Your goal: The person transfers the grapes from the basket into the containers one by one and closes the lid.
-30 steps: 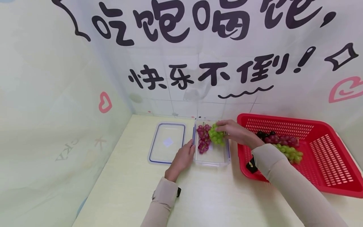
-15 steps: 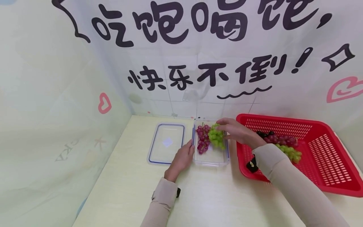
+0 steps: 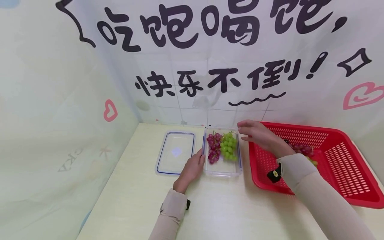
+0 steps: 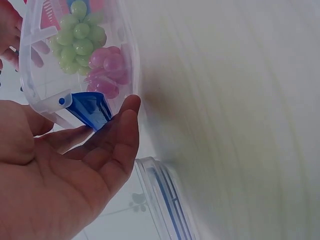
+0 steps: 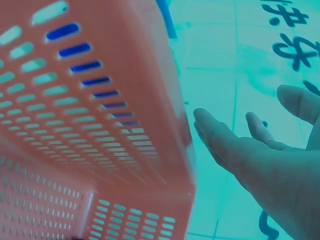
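Note:
A clear plastic food container [image 3: 222, 169] with blue clips stands on the table. Red grapes [image 3: 214, 146] lie along its left side, green grapes [image 3: 228, 146] along its right. My left hand [image 3: 192, 168] holds the container's left wall. In the left wrist view its fingers [image 4: 122, 137] curl at the blue clip [image 4: 91, 109], thumb partly hidden. My right hand [image 3: 259, 135], empty, fingers spread, hovers between the container and the red basket's left rim. In the right wrist view its fingers [image 5: 220, 132] point past the basket wall [image 5: 170, 100].
A clear lid [image 3: 175, 153] with a blue seal lies left of the container. The red perforated basket [image 3: 345, 140] at the right holds dark red grapes [image 3: 303, 148] and some green grapes [image 3: 313, 162], partly hidden by my right arm. A printed wall covering [image 3: 192, 110] rises behind the table.
My right hand has let go of the green grapes, which now rest in the container, and has moved right toward the basket. My left hand stays at the container.

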{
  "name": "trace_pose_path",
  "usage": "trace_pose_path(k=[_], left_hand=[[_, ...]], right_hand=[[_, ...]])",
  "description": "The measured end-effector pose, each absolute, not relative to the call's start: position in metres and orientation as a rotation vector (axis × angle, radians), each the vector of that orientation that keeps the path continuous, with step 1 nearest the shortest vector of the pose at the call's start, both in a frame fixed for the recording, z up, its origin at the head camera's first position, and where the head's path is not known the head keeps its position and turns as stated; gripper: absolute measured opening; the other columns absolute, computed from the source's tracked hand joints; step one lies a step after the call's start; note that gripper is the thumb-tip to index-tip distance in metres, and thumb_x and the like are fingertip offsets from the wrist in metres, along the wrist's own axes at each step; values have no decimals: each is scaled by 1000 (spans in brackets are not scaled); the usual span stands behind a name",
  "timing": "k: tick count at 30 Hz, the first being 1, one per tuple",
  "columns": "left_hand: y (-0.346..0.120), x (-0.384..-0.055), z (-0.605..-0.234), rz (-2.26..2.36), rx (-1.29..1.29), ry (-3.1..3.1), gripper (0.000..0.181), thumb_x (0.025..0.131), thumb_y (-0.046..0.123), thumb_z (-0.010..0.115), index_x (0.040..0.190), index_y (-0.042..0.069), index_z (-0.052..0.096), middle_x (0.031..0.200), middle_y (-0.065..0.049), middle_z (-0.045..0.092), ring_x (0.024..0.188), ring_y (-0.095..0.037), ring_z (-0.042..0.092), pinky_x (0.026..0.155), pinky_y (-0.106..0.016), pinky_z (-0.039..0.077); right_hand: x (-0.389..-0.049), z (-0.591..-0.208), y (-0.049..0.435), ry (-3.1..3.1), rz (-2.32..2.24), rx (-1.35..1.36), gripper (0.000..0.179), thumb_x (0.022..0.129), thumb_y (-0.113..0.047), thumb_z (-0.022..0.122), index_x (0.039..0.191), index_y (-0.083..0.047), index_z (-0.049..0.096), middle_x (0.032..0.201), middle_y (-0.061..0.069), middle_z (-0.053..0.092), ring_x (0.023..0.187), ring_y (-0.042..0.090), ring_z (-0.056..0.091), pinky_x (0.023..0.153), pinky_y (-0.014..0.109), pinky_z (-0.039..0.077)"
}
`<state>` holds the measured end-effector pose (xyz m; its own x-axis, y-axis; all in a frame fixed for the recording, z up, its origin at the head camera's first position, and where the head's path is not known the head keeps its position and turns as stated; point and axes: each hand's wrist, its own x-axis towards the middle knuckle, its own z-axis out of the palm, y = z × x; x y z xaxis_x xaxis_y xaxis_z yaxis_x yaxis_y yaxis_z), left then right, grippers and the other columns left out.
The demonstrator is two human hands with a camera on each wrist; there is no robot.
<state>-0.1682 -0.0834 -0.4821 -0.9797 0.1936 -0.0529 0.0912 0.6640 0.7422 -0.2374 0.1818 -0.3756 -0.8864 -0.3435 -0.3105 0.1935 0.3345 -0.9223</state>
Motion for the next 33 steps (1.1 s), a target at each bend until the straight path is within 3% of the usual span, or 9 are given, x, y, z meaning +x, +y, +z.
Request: trace_pose_path(k=[8, 16, 23, 33], left_hand=[[-84, -168, -484, 1235, 243, 2741, 50, 109, 22, 33, 152, -4, 33, 150, -24, 44, 139, -40, 41, 116, -50, 35], [-84, -170, -486, 1231, 248, 2744, 49, 109, 21, 35, 152, -3, 34, 150, -23, 44, 139, -38, 42, 115, -49, 36], [-83, -169, -484, 1247, 242, 2728, 50, 109, 23, 35, 152, -2, 33, 151, -22, 43, 140, -38, 40, 116, -49, 35], [-83, -170, -484, 1254, 235, 2731, 50, 109, 23, 35, 153, -1, 33, 151, -21, 43, 140, -38, 40, 116, -50, 35]], right_hand=[[-237, -361, 203, 2169, -1632, -39, 54, 101, -23, 56, 148, -3, 36, 153, 19, 34, 141, 36, 37, 113, 47, 39], [-235, -358, 227, 2176, -1664, -10, 62, 103, -24, 54, 154, -3, 26, 154, 20, 33, 140, 35, 38, 93, 20, 53], [-234, -364, 249, 2187, -1661, 28, 75, 100, -35, 59, 157, -7, 20, 158, 16, 27, 142, 33, 35, 110, 34, 40], [-233, -368, 274, 2184, -1636, 77, 78, 101, -38, 55, 160, -9, 13, 162, 15, 20, 145, 32, 31, 111, 34, 37]])
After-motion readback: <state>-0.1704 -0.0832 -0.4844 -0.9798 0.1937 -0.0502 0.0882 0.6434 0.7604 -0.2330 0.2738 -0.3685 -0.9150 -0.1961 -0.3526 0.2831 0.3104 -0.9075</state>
